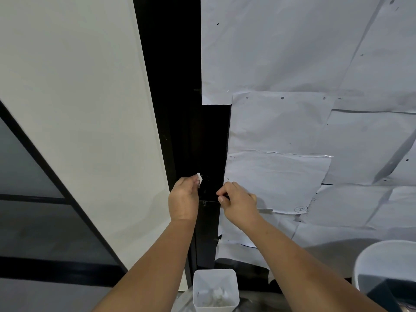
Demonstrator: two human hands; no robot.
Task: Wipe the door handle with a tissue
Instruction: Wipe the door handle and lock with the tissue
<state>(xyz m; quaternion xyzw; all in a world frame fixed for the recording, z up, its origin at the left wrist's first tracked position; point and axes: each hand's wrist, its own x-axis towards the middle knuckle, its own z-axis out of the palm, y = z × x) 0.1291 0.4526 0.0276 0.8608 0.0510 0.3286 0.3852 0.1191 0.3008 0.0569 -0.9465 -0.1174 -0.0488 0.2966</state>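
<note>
White tissue [199, 177], crumpled small, pinched at the fingertips of left hand [183, 200] and held against black door [211, 140], just above the dark door handle [212, 200]. Only a scrap of the tissue showing past the curled fingers. Right hand [238, 202] level with it on the other side, fingers bent and closed round the end of the handle, thumb tucked beneath; exact grip hard to read against the black surface. Handle itself barely visible: a thin, dark horizontal bar with a faint glint, running between the two hands. Both forearms bare, reaching up from the lower edge of the view.

Door mostly covered on its right by taped sheets of white paper [304, 64], overlapping, creased, dotted with small dark marks. Pale wall panel [78, 97] to the left of the door edge, with a dark-framed glass partition [27, 188] further left. Below the hands, near the foot of the door, a small square white bin [234, 289] with crumpled tissues inside. Larger round white bin [371, 262] at lower right, cut off by the edge of the view.
</note>
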